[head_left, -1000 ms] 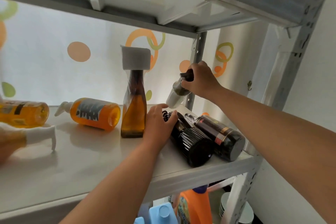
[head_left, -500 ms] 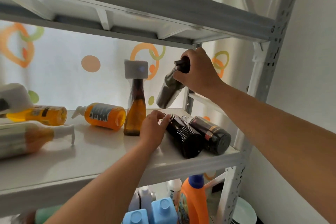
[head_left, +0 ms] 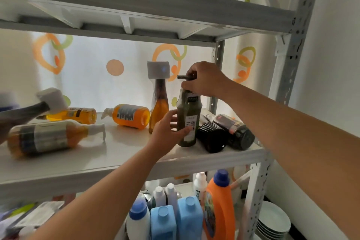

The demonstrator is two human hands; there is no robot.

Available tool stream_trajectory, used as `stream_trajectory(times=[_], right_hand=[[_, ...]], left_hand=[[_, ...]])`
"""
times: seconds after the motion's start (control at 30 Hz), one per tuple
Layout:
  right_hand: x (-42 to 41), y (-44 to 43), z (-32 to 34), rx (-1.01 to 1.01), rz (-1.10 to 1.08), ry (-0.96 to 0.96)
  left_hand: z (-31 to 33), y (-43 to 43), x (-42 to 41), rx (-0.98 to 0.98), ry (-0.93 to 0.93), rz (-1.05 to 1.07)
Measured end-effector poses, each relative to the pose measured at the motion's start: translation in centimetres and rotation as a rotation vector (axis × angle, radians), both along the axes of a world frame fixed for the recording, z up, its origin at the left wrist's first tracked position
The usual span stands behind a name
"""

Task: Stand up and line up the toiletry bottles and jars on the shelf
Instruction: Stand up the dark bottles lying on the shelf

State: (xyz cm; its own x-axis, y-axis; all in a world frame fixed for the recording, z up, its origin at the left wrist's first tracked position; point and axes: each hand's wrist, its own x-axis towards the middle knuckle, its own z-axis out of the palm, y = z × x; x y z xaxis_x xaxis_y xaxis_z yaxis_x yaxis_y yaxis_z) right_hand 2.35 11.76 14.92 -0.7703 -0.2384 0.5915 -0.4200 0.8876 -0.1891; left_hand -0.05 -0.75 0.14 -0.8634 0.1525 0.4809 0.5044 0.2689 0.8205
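Right now the green bottle (head_left: 188, 122) stands upright, right of centre on the shelf (head_left: 120, 154). The right hand (head_left: 204, 80) grips its pump and the left hand (head_left: 167, 130) wraps its lower body. A careless release could topple it onto the dark jars (head_left: 212, 138) lying just beside.

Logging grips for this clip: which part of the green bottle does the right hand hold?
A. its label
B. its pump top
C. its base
B: the right hand grips the green bottle at its pump top, while the left hand holds the lower body.
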Motion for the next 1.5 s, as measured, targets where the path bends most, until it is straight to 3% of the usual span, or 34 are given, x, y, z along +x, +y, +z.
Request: stream_trajectory(times=[0.2,0.4,0.47,0.57,0.8,0.97,1.2,1.4,1.5], right_hand=[[-0.6,0.0,-2.1,-0.248,0.018,-0.049],[0.3,0.9,-4.4,-0.437,0.019,0.116],[0.7,1.7,-5.7,-0.339,-0.016,0.100],[1.2,2.6,-7.9,-0.130,-0.020,-0.079],[0.3,3.1,-10.9,0.147,0.113,-0.325],[0.5,3.4,-11.0,0.373,0.019,-0.321],[0.6,2.9,-11.9,0.501,-0.006,-0.311],[0.4,2.1,-12.4,0.613,-0.058,-0.219],[0.6,2.1,-12.6,0.631,-0.078,-0.196]], left_hand=[[-0.9,0.4,0.5,0.047,-0.101,-0.036],[-0.7,0.2,0.0,0.077,-0.181,-0.054],[-0.6,0.2,-0.2,0.110,-0.252,-0.076],[-0.9,0.4,-0.5,0.140,-0.368,-0.074],[-1.3,0.9,-1.8,-0.027,-0.480,0.151],[-1.5,1.0,-2.1,-0.186,-0.409,0.267],[-0.9,0.7,-1.2,-0.510,-0.223,0.371],[-1.4,1.3,-0.6,-0.443,-0.042,0.390],[-1.9,1.3,-0.6,-0.390,-0.071,0.328]])
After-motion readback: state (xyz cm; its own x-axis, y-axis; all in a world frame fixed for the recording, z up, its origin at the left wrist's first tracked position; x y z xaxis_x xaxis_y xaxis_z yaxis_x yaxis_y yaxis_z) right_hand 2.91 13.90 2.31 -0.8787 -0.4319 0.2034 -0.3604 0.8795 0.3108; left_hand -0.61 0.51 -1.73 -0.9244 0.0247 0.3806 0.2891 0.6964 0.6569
